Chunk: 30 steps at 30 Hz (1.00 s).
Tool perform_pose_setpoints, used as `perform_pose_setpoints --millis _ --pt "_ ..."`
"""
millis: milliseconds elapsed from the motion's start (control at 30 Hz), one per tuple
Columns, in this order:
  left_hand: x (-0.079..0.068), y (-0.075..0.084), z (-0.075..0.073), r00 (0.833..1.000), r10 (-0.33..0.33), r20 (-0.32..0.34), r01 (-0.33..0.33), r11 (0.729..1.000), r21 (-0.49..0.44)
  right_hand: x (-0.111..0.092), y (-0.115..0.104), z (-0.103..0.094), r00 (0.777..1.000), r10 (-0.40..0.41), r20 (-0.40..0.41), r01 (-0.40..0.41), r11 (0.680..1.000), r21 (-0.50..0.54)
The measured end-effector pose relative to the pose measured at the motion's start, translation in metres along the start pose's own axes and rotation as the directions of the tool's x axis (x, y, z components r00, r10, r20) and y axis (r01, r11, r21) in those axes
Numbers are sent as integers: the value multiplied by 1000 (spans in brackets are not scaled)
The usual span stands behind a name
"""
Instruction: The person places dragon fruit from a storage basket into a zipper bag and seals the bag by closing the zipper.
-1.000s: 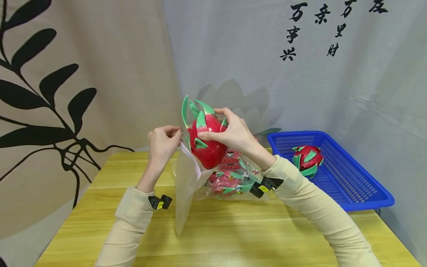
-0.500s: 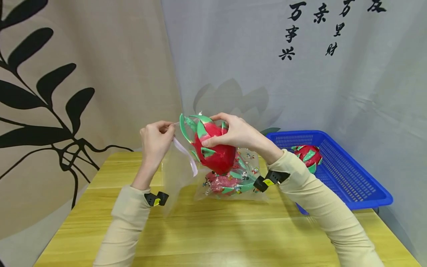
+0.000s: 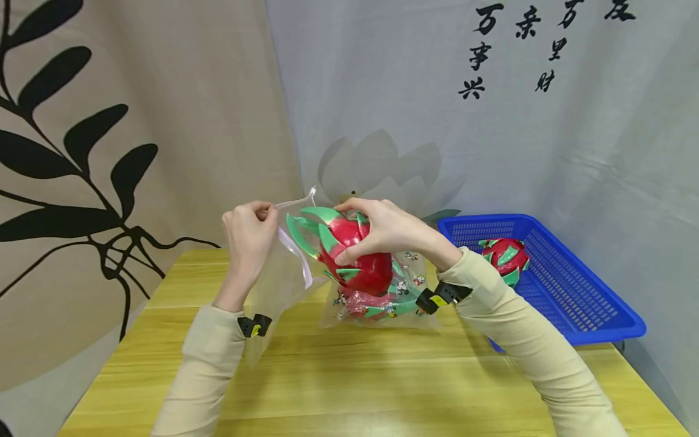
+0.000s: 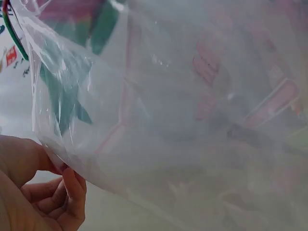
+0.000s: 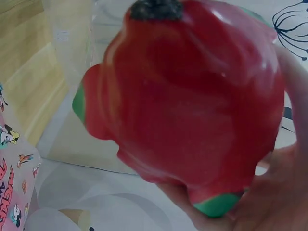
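My left hand (image 3: pixel 248 243) pinches the edge of a frosted clear zip bag (image 3: pixel 267 309), which hangs above the table with its white zip slider at the top corner. In the left wrist view the bag (image 4: pixel 159 144) fills most of the picture, with thumb and fingertips at its edge. My right hand (image 3: pixel 390 230) grips a red dragon fruit (image 3: pixel 371 270) with green leaf tips. The fruit lies tilted, leafy end toward the bag's mouth and overlapping its edge. From the right wrist, the dragon fruit's round red underside (image 5: pixel 192 106) shows, fingers wrapped around its side.
Behind the held fruit, a clear bag printed with cartoon figures (image 3: pixel 417 279) stands on the wooden table (image 3: pixel 355 382) with red and green fruit inside. At the right, a blue basket (image 3: pixel 579 303) holds another dragon fruit (image 3: pixel 508 258). A printed curtain (image 3: pixel 371 79) hangs behind the table.
The dragon fruit has come down and to the right, tipping so that its leaves point left. My left hand has shifted left with the bag, away from the fruit's body.
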<state>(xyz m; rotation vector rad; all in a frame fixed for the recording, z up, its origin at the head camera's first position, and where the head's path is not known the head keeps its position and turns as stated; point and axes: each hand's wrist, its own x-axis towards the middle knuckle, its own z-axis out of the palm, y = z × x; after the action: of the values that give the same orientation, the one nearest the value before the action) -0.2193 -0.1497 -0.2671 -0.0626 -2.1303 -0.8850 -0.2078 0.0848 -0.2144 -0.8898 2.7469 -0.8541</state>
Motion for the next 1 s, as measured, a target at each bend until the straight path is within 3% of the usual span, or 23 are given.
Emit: perform_pose_setpoints --millis 100,233,333,433,667,900,1000 --pt "0 -2 -1 1000 -3 25 3 1000 -6 1 -1 0 1000 1 19 -1 1000 3" --pt "-3 1 0 992 61 113 -54 997 -57 5 -2 1 1000 21 16 -20 1000 -20" --pt "-8 7 -1 983 109 149 -96 991 -90 10 -4 1 998 64 8 -64 998 -18" --pt "-12 14 -3 979 117 170 -98 989 -113 14 -5 1 992 130 5 -130 992 -6" --pt "-21 24 -3 962 116 249 -75 983 -167 24 -9 6 970 237 -52 -235 971 49" --pt "-20 21 -9 952 103 288 -35 973 -230 24 -12 14 963 231 -139 -230 973 22" --pt "-18 19 -13 944 70 323 17 966 -258 24 -14 16 955 245 -166 -251 968 -11"
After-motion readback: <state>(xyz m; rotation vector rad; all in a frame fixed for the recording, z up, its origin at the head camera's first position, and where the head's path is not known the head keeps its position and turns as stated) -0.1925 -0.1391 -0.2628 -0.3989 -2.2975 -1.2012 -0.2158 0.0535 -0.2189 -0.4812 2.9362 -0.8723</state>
